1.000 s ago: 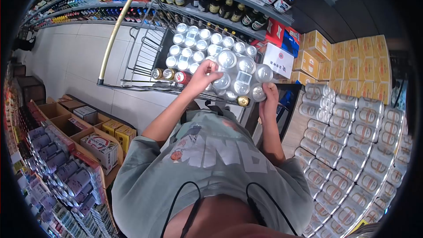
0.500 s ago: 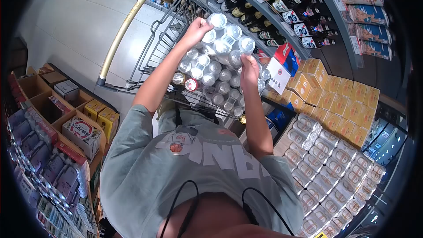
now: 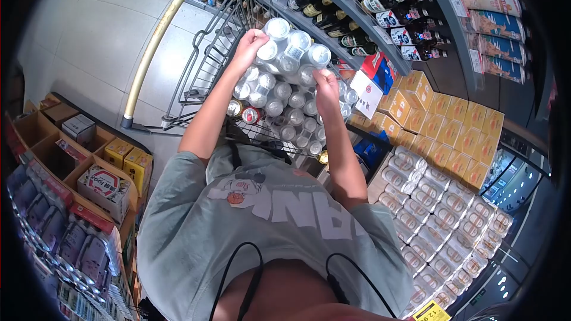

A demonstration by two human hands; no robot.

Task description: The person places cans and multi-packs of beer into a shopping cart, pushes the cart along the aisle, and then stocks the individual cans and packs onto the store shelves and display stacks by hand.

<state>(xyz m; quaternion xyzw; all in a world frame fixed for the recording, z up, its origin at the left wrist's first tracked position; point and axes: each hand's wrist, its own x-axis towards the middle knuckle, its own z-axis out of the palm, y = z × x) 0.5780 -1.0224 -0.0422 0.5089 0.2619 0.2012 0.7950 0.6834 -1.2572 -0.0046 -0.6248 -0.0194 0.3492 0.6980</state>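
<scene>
My left hand (image 3: 248, 50) pinches the left edge of a plastic-wrapped pack of drink cans (image 3: 291, 53). The other side of the same pack is gripped by my right hand (image 3: 326, 89), thumb uppermost. Pale round can tops face up through the clear wrap. Below and around the pack, a wire shopping cart (image 3: 199, 62) holds several more cans (image 3: 273, 107) in wrap. A can with a red rim (image 3: 250, 115) shows near the cart's close edge. Whether the pack rests on the cans beneath cannot be seen.
Shelves of bottles (image 3: 380, 3) curve along the far side, with bagged goods (image 3: 491, 21) at right. Stacked yellow boxes (image 3: 449, 125) and wrapped can packs (image 3: 443, 220) stand to my right. Cardboard cartons (image 3: 104, 190) are at left, and the cart's yellowish handle (image 3: 156, 44) arcs past them.
Both hands and the held pack appear slightly further left in view. Shelves and cart have shifted too, so the camera has moved. The grip on the pack looks the same.
</scene>
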